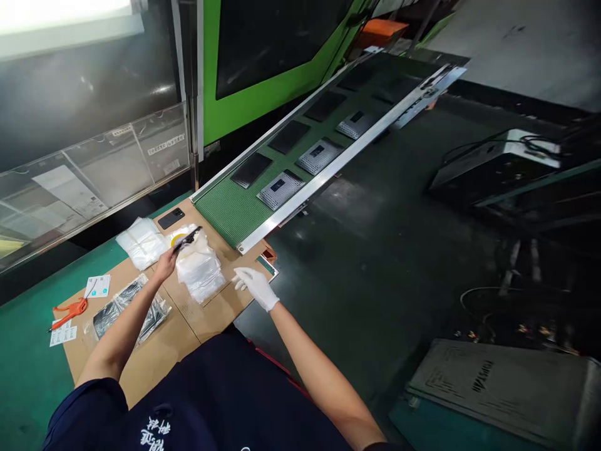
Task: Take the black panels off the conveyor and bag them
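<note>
The left hand [166,264] grips a dark part [188,238], seen nearly edge-on, above clear bags [201,269] toward the tabletop's [28,363] right end; whether the gloved right hand [256,287], by the right edge, holds anything is unclear.

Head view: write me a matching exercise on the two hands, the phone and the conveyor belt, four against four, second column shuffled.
1. Phone
2. Conveyor belt
3. Right hand
4. Left hand

A. Gloved in white
B. Black, lying on the cardboard
C. Bare, holding a thin dark piece
D. Green and ribbed

Right pairs: 1-B, 2-D, 3-A, 4-C
</note>
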Demonstrator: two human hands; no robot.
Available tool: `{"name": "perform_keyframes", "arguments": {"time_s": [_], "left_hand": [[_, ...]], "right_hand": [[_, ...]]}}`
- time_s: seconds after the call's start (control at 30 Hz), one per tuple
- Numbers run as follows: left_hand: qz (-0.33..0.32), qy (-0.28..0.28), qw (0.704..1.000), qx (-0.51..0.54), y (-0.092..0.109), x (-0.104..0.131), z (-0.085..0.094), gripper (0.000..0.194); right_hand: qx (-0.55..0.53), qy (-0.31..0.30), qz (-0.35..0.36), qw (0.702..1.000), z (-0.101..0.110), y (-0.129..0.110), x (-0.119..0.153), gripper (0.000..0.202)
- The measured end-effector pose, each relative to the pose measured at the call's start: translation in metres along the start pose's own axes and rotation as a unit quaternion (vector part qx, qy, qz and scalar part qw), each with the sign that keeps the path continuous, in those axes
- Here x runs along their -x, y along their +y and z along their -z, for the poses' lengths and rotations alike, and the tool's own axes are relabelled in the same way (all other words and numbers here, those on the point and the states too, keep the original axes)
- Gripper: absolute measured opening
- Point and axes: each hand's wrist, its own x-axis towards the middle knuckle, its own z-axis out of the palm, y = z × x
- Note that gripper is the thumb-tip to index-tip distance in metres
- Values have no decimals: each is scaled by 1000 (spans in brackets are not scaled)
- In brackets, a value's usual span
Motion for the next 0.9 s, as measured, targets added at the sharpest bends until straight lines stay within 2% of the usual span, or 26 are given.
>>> {"name": "perform_keyframes", "arguments": {"time_s": [0.07, 0.17, 0.27, 0.33, 0.43, 0.53, 0.6, 0.73, 0.83, 0.9], "left_hand": [[-12, 23, 1000, 4, 27, 10, 14, 33], [-70, 5, 997, -16, 68, 41, 28, 37], [-99, -49, 994, 23, 102, 83, 26, 37], [-90, -90, 989, 72, 116, 110, 20, 39], [-65, -130, 977, 158, 125, 142, 11, 42], [-52, -134, 961, 237, 126, 165, 9, 46], [-43, -126, 953, 272, 126, 177, 11, 48], [-49, -71, 946, 314, 128, 194, 17, 51], [-91, -11, 950, 297, 129, 196, 23, 51], [-119, 13, 957, 266, 128, 195, 28, 52]], "right_hand": [[9, 18, 35, 999, 3, -5, 10, 36], [42, 58, 120, 990, 0, -22, 22, 40], [68, 78, 226, 969, -13, -52, 34, 57], [59, 56, 271, 959, -26, -74, 45, 74], [17, -16, 277, 961, -51, -100, 63, 85], [-12, -75, 244, 967, -73, -109, 80, 57], [-23, -74, 229, 970, -85, -110, 90, 38], [-20, -67, 230, 971, -102, -112, 104, 31], [-22, -99, 237, 966, -110, -118, 112, 34], [-62, -73, 251, 963, -116, -123, 115, 38]]}}
